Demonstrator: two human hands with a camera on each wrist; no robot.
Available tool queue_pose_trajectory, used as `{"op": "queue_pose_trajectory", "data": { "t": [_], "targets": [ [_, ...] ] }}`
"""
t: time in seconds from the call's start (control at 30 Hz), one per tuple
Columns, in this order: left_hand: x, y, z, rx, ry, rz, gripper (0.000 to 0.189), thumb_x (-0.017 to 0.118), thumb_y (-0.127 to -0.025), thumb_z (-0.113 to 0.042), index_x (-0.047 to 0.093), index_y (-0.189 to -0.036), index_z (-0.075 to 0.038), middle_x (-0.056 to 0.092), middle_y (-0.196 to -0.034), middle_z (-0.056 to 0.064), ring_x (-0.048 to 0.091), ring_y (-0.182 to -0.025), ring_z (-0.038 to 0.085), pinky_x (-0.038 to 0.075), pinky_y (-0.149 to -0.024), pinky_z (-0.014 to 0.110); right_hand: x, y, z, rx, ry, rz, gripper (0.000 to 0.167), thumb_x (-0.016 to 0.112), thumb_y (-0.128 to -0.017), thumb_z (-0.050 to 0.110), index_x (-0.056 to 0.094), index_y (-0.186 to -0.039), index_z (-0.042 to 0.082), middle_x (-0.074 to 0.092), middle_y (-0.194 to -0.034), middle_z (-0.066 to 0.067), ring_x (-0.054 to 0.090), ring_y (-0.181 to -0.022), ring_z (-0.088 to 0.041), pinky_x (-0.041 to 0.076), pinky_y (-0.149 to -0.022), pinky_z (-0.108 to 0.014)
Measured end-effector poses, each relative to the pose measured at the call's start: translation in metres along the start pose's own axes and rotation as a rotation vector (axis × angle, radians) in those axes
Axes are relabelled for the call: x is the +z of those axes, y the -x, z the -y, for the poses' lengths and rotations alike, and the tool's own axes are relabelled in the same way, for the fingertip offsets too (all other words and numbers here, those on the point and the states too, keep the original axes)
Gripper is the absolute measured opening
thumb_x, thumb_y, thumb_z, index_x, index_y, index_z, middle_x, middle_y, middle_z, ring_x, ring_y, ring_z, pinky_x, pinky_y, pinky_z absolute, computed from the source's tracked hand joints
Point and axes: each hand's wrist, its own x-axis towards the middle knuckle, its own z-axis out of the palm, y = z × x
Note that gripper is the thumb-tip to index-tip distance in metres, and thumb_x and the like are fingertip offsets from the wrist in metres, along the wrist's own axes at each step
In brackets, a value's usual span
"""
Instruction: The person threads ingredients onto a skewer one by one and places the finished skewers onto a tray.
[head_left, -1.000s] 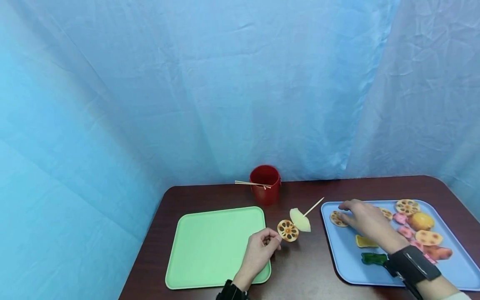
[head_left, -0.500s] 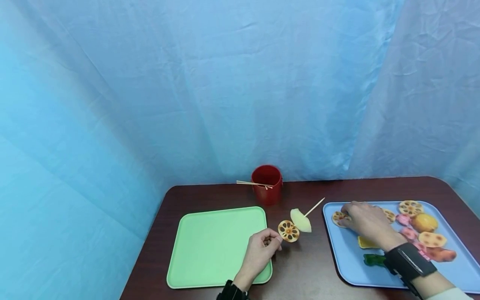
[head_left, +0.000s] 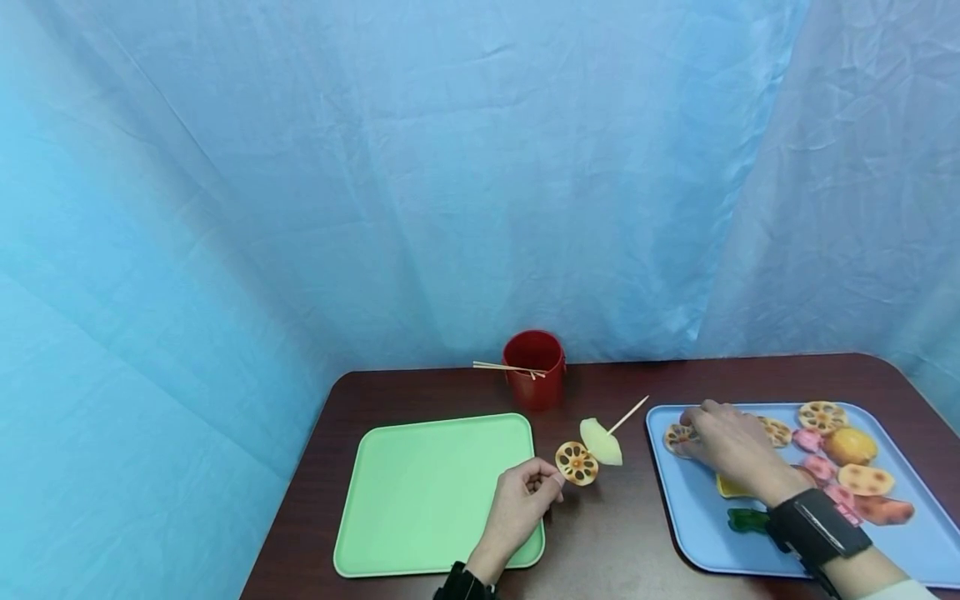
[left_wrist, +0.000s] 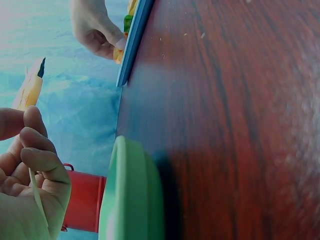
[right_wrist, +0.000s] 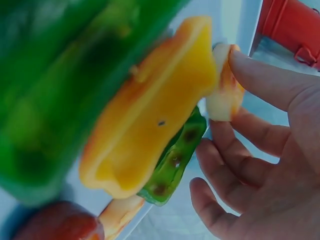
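My left hand pinches a wooden skewer near its lower end, over the right side of the green tray. Threaded on it are a lotus root slice close to the fingertips and a pale wedge-shaped piece farther up. In the left wrist view the skewer's tail runs across the palm. Over the blue tray, my right hand grips another lotus root slice by its edge between thumb and fingers. Beside it lie a yellow pepper piece and a green pepper piece.
Behind the green tray stands a red bucket with several thin skewers lying across its rim. More play food fills the blue tray's right side: a yellow lemon-like piece, pink pieces and a lotus slice. Blue cloth hangs behind.
My right hand has lowered slightly, and its thumb and fingers have closed on the lotus root slice at the blue tray's left. The left hand holds the skewer still.
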Motion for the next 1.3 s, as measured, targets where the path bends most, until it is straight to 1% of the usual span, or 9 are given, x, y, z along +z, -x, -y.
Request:
{"op": "queue_pose_trajectory", "data": {
  "t": [0.37,0.5,0.67,0.77,0.9,1.0,1.1,1.23,1.3],
  "targets": [
    [0.000,0.001,-0.001,-0.005,-0.006,-0.002,0.023,0.069,-0.096,-0.019,0.073,-0.091,0.003,0.067,-0.069,-0.006,0.055,-0.057,0.010,0.042,-0.052,0.019,0.002,0.007,0.005,-0.066,-0.070,-0.106,0.021,0.087,-0.080,0.011,0.070,-0.093,0.006,0.059,-0.084,-0.001,0.056,-0.073,-0.019,0.045,-0.059,-0.038],
    [0.000,0.001,-0.001,0.000,-0.005,-0.001,0.023,0.069,-0.096,-0.019,0.072,-0.091,0.003,0.067,-0.069,-0.006,0.055,-0.056,0.008,0.042,-0.053,0.019,0.002,0.008,0.006,-0.045,-0.094,-0.091,0.021,0.086,-0.081,0.010,0.069,-0.092,0.008,0.059,-0.083,0.002,0.052,-0.070,-0.014,0.042,-0.058,-0.035],
    [0.000,0.001,-0.002,-0.008,-0.011,0.000,0.023,0.069,-0.096,-0.020,0.073,-0.090,0.002,0.067,-0.069,-0.006,0.054,-0.056,0.006,0.041,-0.053,0.019,0.001,0.009,0.009,0.013,-0.141,-0.018,0.018,0.082,-0.088,0.013,0.065,-0.094,0.010,0.056,-0.076,0.007,0.045,-0.062,-0.010,0.036,-0.054,-0.030],
    [0.000,0.001,-0.001,-0.014,-0.015,-0.001,0.023,0.069,-0.096,-0.019,0.073,-0.090,0.002,0.067,-0.068,-0.006,0.054,-0.056,0.007,0.042,-0.053,0.019,0.000,0.011,0.011,0.039,-0.178,0.012,0.017,0.080,-0.091,0.014,0.064,-0.097,0.009,0.054,-0.075,0.008,0.042,-0.060,-0.010,0.034,-0.053,-0.029],
    [0.000,0.002,0.000,-0.018,-0.011,-0.005,0.022,0.069,-0.096,-0.018,0.073,-0.091,0.002,0.067,-0.068,-0.006,0.056,-0.057,0.011,0.043,-0.053,0.019,-0.005,0.012,0.015,0.078,-0.237,0.000,0.018,0.078,-0.092,0.014,0.063,-0.100,0.007,0.056,-0.076,0.005,0.046,-0.061,-0.012,0.037,-0.053,-0.031],
    [0.000,0.002,0.000,-0.018,-0.011,-0.006,0.021,0.069,-0.096,-0.018,0.073,-0.091,0.002,0.067,-0.068,-0.006,0.058,-0.057,0.014,0.043,-0.052,0.020,-0.011,0.013,0.018,0.110,-0.300,-0.043,0.021,0.076,-0.094,0.015,0.062,-0.105,0.004,0.065,-0.082,0.000,0.061,-0.069,-0.019,0.045,-0.056,-0.033],
    [0.000,0.002,0.000,-0.011,-0.015,-0.003,0.022,0.069,-0.096,-0.019,0.073,-0.091,0.002,0.067,-0.068,-0.006,0.060,-0.057,0.021,0.044,-0.052,0.020,-0.017,0.016,0.021,0.136,-0.370,-0.111,0.024,0.073,-0.098,0.018,0.060,-0.110,0.002,0.069,-0.086,-0.004,0.067,-0.076,-0.023,0.048,-0.057,-0.033],
    [0.000,0.001,0.000,0.002,-0.017,0.005,0.022,0.069,-0.096,-0.018,0.073,-0.091,0.003,0.067,-0.068,-0.007,0.061,-0.058,0.029,0.044,-0.052,0.020,-0.022,0.018,0.024,0.155,-0.428,-0.203,0.028,0.069,-0.102,0.024,0.060,-0.115,0.001,0.069,-0.087,-0.002,0.066,-0.075,-0.017,0.044,-0.054,-0.028],
    [0.000,0.001,0.000,0.009,-0.021,0.009,0.022,0.069,-0.096,-0.018,0.073,-0.091,0.003,0.067,-0.068,-0.007,0.061,-0.058,0.030,0.044,-0.052,0.020,-0.025,0.018,0.025,0.167,-0.473,-0.212,0.032,0.066,-0.103,0.028,0.059,-0.119,0.001,0.069,-0.090,-0.003,0.067,-0.076,-0.015,0.044,-0.055,-0.027]
  ]
}}
